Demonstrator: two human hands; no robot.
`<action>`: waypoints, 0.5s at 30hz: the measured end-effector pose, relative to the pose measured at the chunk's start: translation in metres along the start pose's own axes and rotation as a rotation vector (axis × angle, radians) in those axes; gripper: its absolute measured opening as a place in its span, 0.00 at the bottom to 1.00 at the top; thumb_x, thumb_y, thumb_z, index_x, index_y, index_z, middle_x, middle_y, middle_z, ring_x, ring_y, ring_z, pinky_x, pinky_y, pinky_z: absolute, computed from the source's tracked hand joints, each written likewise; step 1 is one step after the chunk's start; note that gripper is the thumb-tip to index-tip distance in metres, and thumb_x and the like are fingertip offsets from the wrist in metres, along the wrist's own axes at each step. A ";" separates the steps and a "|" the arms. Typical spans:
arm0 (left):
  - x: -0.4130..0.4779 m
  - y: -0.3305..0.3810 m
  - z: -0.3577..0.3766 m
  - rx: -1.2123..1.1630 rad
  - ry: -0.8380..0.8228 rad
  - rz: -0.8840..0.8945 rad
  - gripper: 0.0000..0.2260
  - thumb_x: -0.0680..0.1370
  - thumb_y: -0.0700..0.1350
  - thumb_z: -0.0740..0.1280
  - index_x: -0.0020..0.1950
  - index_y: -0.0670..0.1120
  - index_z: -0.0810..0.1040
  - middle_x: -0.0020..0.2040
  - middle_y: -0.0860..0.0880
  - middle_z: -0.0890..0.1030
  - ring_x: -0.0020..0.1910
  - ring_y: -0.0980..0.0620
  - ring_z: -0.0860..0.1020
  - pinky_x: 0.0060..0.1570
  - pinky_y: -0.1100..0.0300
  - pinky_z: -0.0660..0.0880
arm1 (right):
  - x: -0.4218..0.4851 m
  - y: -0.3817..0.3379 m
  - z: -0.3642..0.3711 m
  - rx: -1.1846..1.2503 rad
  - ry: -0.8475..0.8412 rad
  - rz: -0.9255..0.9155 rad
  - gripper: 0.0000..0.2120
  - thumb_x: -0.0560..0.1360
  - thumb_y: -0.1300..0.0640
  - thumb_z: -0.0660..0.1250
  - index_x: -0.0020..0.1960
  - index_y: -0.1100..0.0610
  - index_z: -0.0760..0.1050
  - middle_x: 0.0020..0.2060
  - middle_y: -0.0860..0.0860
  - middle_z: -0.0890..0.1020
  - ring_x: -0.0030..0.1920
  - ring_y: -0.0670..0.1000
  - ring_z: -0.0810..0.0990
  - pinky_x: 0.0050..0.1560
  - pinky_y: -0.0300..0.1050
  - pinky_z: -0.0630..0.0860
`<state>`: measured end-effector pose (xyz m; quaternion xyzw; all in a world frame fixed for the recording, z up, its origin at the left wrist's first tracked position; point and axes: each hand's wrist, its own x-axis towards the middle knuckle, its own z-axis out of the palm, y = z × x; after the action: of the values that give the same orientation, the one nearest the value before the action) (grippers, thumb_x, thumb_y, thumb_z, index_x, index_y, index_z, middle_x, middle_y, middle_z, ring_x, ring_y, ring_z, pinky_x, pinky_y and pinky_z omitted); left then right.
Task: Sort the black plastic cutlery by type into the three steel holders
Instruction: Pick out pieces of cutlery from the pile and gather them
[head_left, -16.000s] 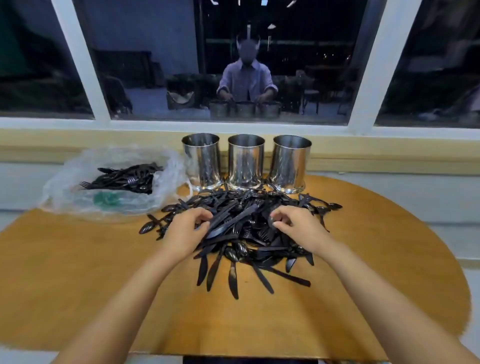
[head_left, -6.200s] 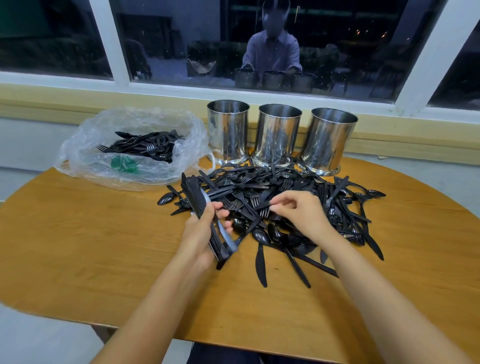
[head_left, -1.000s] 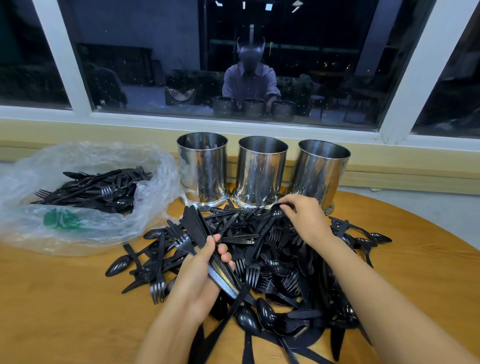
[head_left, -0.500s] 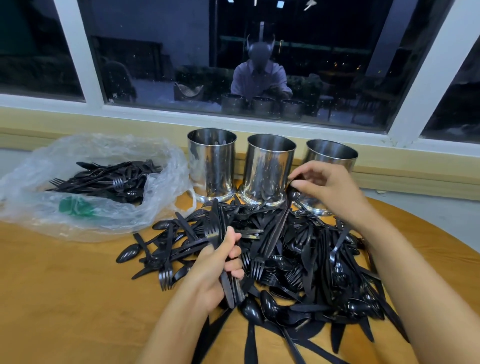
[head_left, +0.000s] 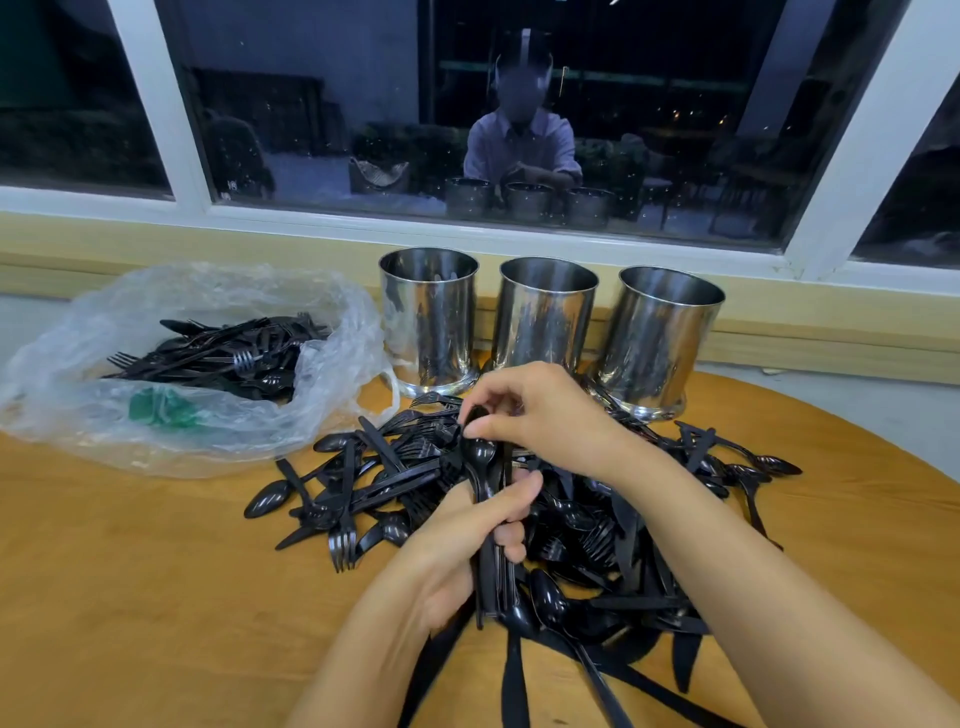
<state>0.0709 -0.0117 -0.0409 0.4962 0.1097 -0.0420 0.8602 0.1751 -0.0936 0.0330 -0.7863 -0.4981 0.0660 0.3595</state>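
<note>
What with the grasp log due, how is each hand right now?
Left hand: grips a bundle of cutlery.
Right hand: pinches a spoon at the bundle's top.

- The table (head_left: 156, 597) carries every item; the window (head_left: 311, 104) runs behind it at 12 o'clock.
- Three holders stand in a row at the table's far edge: left holder (head_left: 428, 322), middle holder (head_left: 545, 317), right holder (head_left: 665, 338), side by side with gaps between.
- The cutlery pile (head_left: 597, 519) lies directly before the holders, reaching their bases.
- The bag (head_left: 218, 436) lies at 10 o'clock from the pile, just beside the left holder, with more cutlery (head_left: 223, 358) in it.
- The left hand (head_left: 467, 535) is over the pile centre, gripping a bundle (head_left: 488, 519).
- The right hand (head_left: 540, 410), at 12 o'clock from the left hand, pinches the bundle's top end.
</note>
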 end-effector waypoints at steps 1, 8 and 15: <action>0.001 0.000 0.000 -0.026 -0.007 -0.007 0.12 0.76 0.46 0.70 0.54 0.43 0.73 0.33 0.51 0.67 0.29 0.56 0.64 0.31 0.63 0.66 | 0.000 -0.001 0.004 -0.004 0.004 0.002 0.04 0.72 0.59 0.74 0.46 0.53 0.82 0.35 0.45 0.78 0.35 0.41 0.72 0.39 0.30 0.70; -0.001 0.002 -0.002 -0.232 -0.091 -0.046 0.14 0.80 0.43 0.63 0.63 0.39 0.72 0.36 0.48 0.70 0.30 0.55 0.67 0.33 0.61 0.69 | -0.012 0.017 0.000 0.085 0.435 0.156 0.16 0.73 0.51 0.72 0.60 0.51 0.76 0.45 0.44 0.73 0.39 0.41 0.70 0.45 0.30 0.68; -0.005 0.002 -0.002 -0.217 -0.226 -0.076 0.12 0.80 0.42 0.64 0.62 0.38 0.74 0.38 0.47 0.72 0.33 0.54 0.70 0.37 0.60 0.74 | -0.031 0.025 0.002 0.650 -0.080 0.505 0.20 0.72 0.48 0.72 0.60 0.56 0.77 0.41 0.46 0.83 0.32 0.42 0.76 0.41 0.37 0.71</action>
<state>0.0662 -0.0093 -0.0391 0.3882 0.0347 -0.1177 0.9134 0.1769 -0.1248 0.0076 -0.7263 -0.2564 0.3365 0.5418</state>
